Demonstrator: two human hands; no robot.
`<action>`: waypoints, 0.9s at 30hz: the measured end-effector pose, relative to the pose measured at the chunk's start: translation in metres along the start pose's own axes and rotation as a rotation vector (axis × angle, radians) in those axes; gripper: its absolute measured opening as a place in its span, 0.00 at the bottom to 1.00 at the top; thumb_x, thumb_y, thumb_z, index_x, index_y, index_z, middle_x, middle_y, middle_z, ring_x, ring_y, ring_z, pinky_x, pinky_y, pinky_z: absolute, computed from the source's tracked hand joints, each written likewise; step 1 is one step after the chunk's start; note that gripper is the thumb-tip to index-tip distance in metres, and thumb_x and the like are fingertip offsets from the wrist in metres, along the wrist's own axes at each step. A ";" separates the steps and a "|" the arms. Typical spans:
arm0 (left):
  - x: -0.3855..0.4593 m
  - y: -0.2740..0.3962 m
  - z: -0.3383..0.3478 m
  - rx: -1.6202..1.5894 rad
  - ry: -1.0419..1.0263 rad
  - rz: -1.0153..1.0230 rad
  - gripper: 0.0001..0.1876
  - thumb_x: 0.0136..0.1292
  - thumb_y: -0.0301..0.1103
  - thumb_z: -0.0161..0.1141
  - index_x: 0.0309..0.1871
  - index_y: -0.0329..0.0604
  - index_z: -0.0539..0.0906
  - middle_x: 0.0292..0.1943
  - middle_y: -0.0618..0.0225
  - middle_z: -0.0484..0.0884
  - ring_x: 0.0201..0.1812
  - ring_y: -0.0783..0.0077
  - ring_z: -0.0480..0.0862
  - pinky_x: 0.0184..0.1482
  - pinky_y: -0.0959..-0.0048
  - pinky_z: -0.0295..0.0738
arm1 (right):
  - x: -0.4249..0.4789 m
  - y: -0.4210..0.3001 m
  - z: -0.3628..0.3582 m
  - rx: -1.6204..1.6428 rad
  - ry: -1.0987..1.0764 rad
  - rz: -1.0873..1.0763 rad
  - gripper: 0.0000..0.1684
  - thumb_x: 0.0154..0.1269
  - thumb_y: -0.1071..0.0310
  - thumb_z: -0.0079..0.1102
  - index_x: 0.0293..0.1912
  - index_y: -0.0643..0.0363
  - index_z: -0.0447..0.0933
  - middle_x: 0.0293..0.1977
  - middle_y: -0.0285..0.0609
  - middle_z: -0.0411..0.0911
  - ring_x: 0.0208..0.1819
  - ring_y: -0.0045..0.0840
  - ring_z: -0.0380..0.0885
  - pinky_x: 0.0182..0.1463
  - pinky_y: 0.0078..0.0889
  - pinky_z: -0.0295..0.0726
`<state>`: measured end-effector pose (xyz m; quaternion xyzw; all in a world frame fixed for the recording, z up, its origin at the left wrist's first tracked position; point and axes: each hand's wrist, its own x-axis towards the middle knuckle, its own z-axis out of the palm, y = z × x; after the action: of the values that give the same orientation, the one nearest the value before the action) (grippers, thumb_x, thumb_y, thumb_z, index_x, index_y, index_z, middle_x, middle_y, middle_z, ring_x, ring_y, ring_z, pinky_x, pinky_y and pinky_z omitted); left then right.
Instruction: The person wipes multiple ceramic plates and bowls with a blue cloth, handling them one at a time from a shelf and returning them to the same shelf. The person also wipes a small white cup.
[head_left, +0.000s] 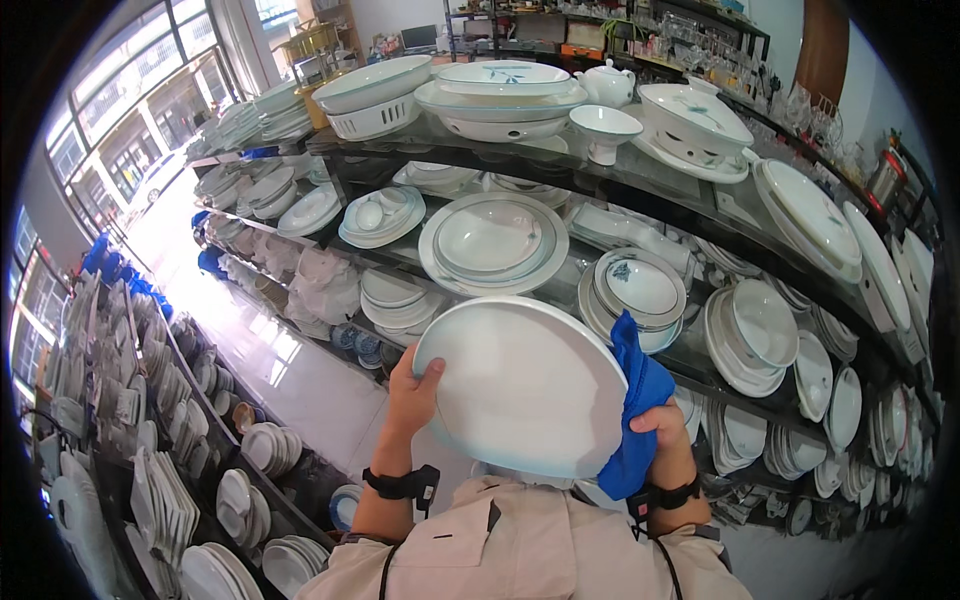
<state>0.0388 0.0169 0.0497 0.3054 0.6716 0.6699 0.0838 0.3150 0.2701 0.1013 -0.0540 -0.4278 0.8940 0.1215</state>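
Note:
A large oval white ceramic plate (525, 386) with a pale blue rim is held up in front of my chest. My left hand (415, 390) grips its left edge, thumb on the face and fingers behind. On the right, my right hand (664, 424) holds a blue cloth (637, 405) against the plate's edge; the cloth hangs down over that side. Whether the right fingers touch the plate behind the cloth cannot be seen.
Beyond the plate stands a glass shelf rack (487, 150) with stacked dishes, a white teapot (606, 82) and a footed bowl (604, 127). Nearby are a stack of round plates (555, 262) and patterned bowls (637, 281). Another crockery rack lines the left, across a tiled aisle (300, 375).

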 end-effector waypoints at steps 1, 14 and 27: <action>-0.001 0.004 -0.001 0.044 -0.008 0.038 0.15 0.72 0.31 0.60 0.58 0.36 0.79 0.43 0.69 0.84 0.43 0.78 0.80 0.48 0.76 0.74 | 0.000 -0.003 0.003 -0.054 -0.008 0.001 0.43 0.41 0.78 0.64 0.63 0.66 0.71 0.55 0.47 0.80 0.56 0.36 0.78 0.63 0.36 0.75; -0.012 0.072 0.016 0.670 -0.578 0.440 0.21 0.60 0.26 0.56 0.58 0.50 0.83 0.47 0.61 0.88 0.40 0.54 0.88 0.40 0.65 0.84 | 0.030 0.033 0.030 -1.163 -0.037 -0.105 0.09 0.55 0.68 0.69 0.37 0.59 0.80 0.36 0.49 0.83 0.37 0.40 0.82 0.44 0.37 0.79; 0.032 0.052 -0.045 0.621 -0.175 0.459 0.30 0.52 0.33 0.73 0.61 0.40 0.80 0.53 0.54 0.84 0.52 0.55 0.83 0.55 0.63 0.77 | 0.057 0.116 0.023 -1.016 0.549 -0.421 0.08 0.59 0.72 0.70 0.32 0.62 0.78 0.30 0.45 0.82 0.32 0.29 0.81 0.38 0.32 0.78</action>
<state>0.0050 -0.0089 0.1129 0.5143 0.7468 0.4077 -0.1074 0.2353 0.1981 0.0259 -0.2476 -0.7549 0.4888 0.3603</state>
